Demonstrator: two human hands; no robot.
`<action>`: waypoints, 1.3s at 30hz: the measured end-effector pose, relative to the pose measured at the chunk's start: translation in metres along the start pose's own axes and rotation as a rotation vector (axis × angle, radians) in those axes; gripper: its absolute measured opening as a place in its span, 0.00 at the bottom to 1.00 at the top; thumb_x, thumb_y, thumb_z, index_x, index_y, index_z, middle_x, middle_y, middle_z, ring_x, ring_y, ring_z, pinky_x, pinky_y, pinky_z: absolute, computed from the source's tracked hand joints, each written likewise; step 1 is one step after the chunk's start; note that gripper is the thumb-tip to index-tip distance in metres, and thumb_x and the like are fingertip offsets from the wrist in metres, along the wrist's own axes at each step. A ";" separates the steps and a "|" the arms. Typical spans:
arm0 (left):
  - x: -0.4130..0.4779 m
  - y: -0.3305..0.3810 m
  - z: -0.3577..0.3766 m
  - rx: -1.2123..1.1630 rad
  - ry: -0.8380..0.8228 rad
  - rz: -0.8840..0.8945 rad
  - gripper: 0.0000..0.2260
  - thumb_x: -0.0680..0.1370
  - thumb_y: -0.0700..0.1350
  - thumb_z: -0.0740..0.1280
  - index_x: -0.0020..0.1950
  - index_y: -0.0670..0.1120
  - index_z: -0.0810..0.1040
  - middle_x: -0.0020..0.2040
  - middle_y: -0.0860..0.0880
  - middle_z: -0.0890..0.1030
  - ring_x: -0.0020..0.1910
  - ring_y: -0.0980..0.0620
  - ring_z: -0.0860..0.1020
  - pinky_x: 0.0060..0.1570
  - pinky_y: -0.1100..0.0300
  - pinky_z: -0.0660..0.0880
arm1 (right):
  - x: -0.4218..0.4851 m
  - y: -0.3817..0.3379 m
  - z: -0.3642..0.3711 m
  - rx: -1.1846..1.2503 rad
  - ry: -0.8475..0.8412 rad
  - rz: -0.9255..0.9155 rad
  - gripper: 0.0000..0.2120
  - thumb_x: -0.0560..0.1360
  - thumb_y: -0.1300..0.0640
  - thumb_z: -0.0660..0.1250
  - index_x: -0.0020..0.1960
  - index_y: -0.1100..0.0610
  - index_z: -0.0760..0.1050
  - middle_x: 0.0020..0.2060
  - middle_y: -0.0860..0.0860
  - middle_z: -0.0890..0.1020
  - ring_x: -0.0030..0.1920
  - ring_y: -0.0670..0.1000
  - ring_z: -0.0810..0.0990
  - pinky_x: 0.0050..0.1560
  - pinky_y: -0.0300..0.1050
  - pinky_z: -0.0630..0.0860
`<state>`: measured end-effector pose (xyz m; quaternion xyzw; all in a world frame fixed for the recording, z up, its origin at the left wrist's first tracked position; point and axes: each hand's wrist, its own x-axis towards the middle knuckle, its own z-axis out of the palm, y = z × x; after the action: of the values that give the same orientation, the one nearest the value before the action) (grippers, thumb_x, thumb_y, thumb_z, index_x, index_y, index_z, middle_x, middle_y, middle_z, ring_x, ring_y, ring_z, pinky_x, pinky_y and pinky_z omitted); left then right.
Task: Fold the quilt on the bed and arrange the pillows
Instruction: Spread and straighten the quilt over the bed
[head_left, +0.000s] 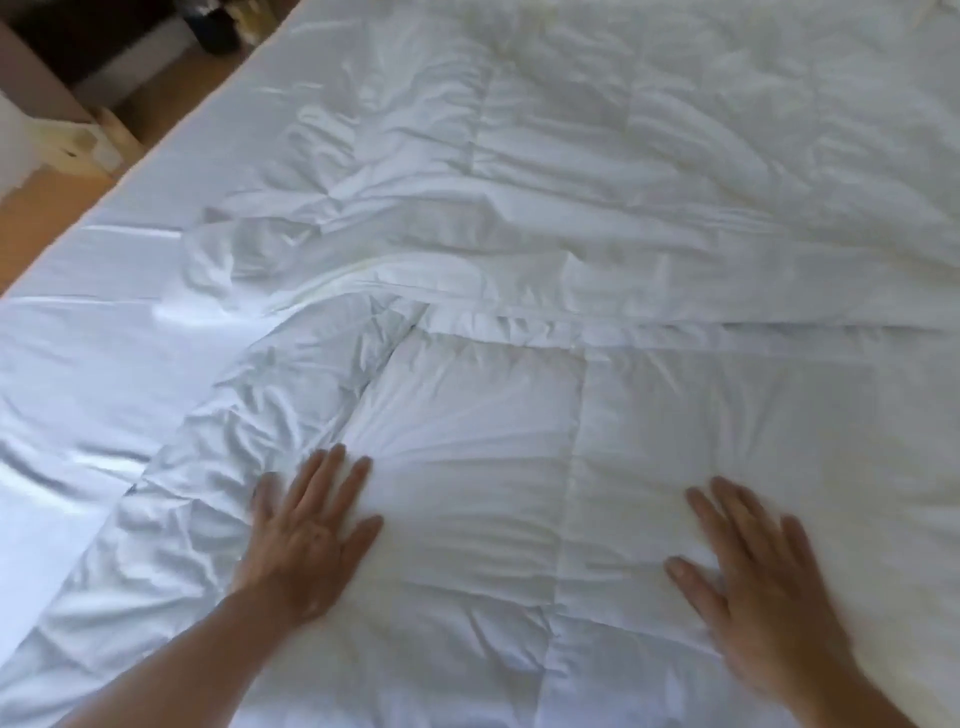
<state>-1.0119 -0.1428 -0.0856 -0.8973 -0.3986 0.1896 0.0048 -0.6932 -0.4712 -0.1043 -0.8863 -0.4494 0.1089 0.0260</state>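
A white stitched quilt (519, 415) covers most of the bed, with one layer folded over another along a seam running across the middle. Its left edge is crumpled and lies diagonally on the sheet. My left hand (311, 525) rests flat on the quilt near that crumpled edge, fingers spread. My right hand (753, 587) lies flat on the quilt further right, fingers apart and slightly blurred. Neither hand grips the fabric. No pillows are in view.
The bare white bed sheet (78, 364) shows at the left. Beyond the bed's left edge are a wooden floor (47, 218) and a pale piece of wooden furniture (83, 140) at the top left.
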 end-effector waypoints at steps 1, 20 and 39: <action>-0.011 -0.024 0.010 -0.022 -0.001 -0.035 0.33 0.79 0.69 0.39 0.82 0.58 0.51 0.82 0.53 0.51 0.81 0.52 0.49 0.77 0.41 0.50 | 0.002 0.000 0.004 -0.020 -0.006 0.022 0.37 0.78 0.33 0.48 0.74 0.56 0.71 0.75 0.57 0.69 0.73 0.60 0.71 0.67 0.65 0.64; 0.045 -0.159 0.054 -0.343 0.142 -0.243 0.34 0.75 0.74 0.40 0.79 0.66 0.41 0.82 0.51 0.51 0.81 0.45 0.46 0.77 0.39 0.46 | 0.202 -0.346 0.018 0.020 0.095 -0.207 0.38 0.75 0.29 0.51 0.77 0.51 0.61 0.77 0.56 0.62 0.79 0.57 0.58 0.74 0.71 0.55; 0.060 -0.187 0.045 -0.572 0.096 -0.116 0.45 0.69 0.78 0.53 0.81 0.61 0.45 0.82 0.51 0.50 0.81 0.48 0.45 0.78 0.42 0.43 | 0.204 -0.399 0.020 -0.006 -0.243 -0.146 0.46 0.75 0.26 0.43 0.82 0.53 0.39 0.81 0.53 0.40 0.81 0.53 0.38 0.79 0.61 0.39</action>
<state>-1.1237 0.0214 -0.1175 -0.8457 -0.4860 0.0262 -0.2187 -0.8966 -0.0710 -0.1012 -0.8316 -0.5128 0.2119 -0.0236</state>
